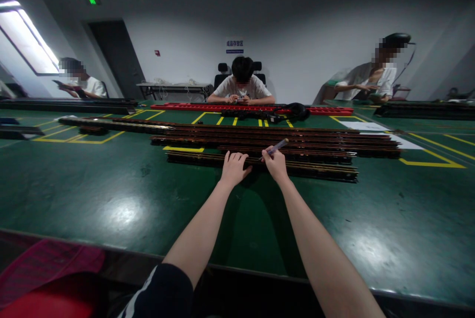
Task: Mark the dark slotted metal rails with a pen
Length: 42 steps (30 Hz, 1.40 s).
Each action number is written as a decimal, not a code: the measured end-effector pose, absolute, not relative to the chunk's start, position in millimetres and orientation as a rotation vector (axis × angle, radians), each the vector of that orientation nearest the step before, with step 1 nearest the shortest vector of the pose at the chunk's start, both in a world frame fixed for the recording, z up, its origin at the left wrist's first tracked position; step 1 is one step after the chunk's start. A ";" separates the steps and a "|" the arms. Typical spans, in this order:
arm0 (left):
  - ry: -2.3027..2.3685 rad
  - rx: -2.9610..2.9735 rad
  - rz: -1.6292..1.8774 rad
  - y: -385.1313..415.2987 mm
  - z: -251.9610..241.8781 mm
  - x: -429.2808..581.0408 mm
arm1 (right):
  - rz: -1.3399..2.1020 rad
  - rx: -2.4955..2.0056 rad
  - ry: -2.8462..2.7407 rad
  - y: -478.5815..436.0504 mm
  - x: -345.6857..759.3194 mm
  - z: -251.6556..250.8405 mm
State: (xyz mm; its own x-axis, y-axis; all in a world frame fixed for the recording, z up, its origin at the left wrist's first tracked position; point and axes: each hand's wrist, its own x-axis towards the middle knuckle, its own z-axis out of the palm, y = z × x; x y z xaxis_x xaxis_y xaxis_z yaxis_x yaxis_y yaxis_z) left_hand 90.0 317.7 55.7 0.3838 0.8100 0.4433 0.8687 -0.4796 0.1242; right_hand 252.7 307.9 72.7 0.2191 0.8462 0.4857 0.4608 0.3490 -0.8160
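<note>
My right hand (274, 162) is closed around a slim pen-like marker (278, 146), with its pale barrel slanting up to the right. The marker's lower end points down at a near row of long, dark, thin strips (315, 170), but whether it touches them I cannot tell. On the same row lies my left hand (234, 167), its fingers spread over the strips and the thumb apart on the near side. Just behind is a wider stack of similar dark strips with reddish-brown edges (297, 135), lying lengthwise across the table.
Yellow tape lines mark the green table (141, 199). Farther back lie a red slotted rail (330, 110) and a coiled black cable (295, 110). White paper sheets (406, 142) lie at right. Three people sit beyond the table. More dark strips (67, 105) lie at left.
</note>
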 end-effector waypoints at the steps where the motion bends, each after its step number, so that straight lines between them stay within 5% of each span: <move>1: -1.531 -2.498 -0.691 317.6 55.6 90.3 | 0.404 -1.285 -1.417 307.7 252.6 73.1; 42: -1.622 -2.386 -0.736 315.3 56.2 93.2 | 0.336 -1.328 -1.346 309.1 254.8 72.4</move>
State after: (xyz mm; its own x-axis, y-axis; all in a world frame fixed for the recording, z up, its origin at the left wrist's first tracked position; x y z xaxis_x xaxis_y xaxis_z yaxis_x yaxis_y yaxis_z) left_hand 93.2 315.3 56.2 0.2892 0.8267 0.4827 0.9077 -0.3970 0.1360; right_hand 254.8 309.1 72.4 0.2990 0.8152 0.4961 0.4864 0.3171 -0.8142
